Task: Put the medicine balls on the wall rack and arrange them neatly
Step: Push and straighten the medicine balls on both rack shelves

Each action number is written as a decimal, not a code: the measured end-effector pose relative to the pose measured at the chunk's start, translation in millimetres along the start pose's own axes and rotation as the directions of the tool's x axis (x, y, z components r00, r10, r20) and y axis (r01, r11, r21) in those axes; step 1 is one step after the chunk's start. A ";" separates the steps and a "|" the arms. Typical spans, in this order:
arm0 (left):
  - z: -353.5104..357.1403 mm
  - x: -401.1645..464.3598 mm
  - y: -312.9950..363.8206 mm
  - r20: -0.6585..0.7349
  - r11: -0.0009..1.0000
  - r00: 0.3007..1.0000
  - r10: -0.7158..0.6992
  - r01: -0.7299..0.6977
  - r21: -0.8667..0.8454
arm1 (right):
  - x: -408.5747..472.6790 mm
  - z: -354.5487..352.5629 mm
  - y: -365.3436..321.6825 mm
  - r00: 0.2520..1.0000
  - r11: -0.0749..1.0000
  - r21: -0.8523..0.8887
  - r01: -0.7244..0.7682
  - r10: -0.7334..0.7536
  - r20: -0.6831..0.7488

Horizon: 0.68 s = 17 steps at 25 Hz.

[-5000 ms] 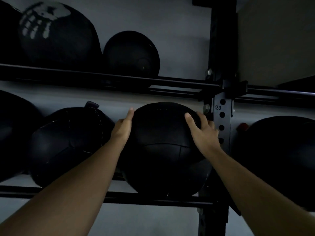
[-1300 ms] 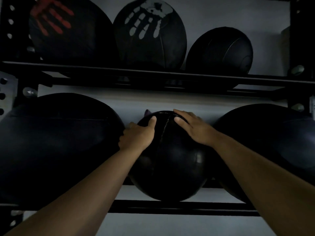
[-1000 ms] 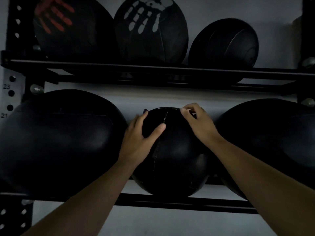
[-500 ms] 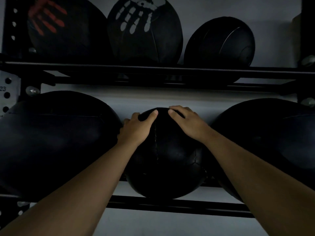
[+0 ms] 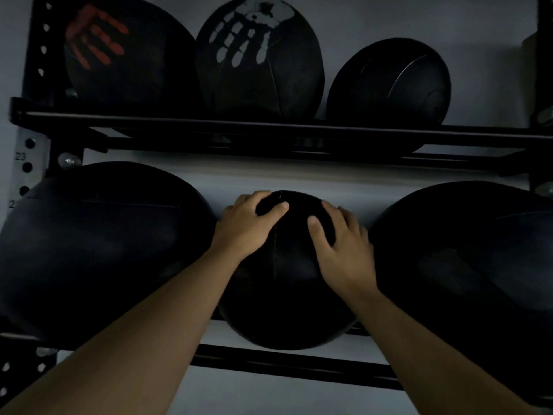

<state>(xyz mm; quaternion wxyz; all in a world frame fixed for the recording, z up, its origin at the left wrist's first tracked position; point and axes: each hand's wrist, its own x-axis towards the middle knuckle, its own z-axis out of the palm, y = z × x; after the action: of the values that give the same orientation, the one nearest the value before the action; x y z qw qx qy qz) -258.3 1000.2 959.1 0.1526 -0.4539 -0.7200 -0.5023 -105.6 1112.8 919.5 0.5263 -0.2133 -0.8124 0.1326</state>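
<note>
A small black medicine ball (image 5: 287,301) with a vertical seam rests on the lower rail of the wall rack (image 5: 293,366), between two bigger black balls. My left hand (image 5: 248,226) curls over its upper left side. My right hand (image 5: 344,250) lies flat on its upper right, fingers spread. Both hands press on the ball. A large black ball (image 5: 98,247) sits to the left and another large one (image 5: 466,265) to the right, each touching the middle ball or nearly so.
The upper shelf rail (image 5: 269,130) carries a ball with a red handprint (image 5: 125,52), one with a white handprint (image 5: 260,58) and a plain smaller ball (image 5: 389,82). Perforated black uprights (image 5: 33,85) frame the rack against a grey wall.
Both hands have shifted on top of the middle ball: my right hand slid down to the right with fingers spread, and my left hand curled further over the top. The ball stays on the rail.
</note>
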 end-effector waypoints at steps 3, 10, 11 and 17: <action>2.7 -1.7 12.1 -0.025 0.995 0.996 -0.088 0.089 0.052 | 35.7 -16.4 -0.1 0.981 0.993 0.092 -0.080 0.063 0.184; 7.8 -30.1 -4.1 -0.140 0.997 0.988 0.060 -0.065 -0.030 | -4.0 -2.5 1.4 0.998 0.999 0.005 -0.033 0.033 0.059; 5.4 -27.4 -4.0 -0.119 0.998 0.991 0.055 -0.059 -0.032 | -11.6 -1.0 1.4 0.999 1.000 -0.016 0.011 -0.011 0.031; -5.7 -32.5 -3.0 0.016 0.984 0.997 0.081 -0.082 0.156 | -16.0 -4.9 -2.9 0.999 0.998 -0.063 0.003 0.000 0.045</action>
<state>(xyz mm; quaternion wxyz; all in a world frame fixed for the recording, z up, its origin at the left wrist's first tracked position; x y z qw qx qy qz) -244.4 978.8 938.0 0.2045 -0.4720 -0.7387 -0.4355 -96.0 1102.4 910.0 0.5008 -0.2262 -0.8280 0.1111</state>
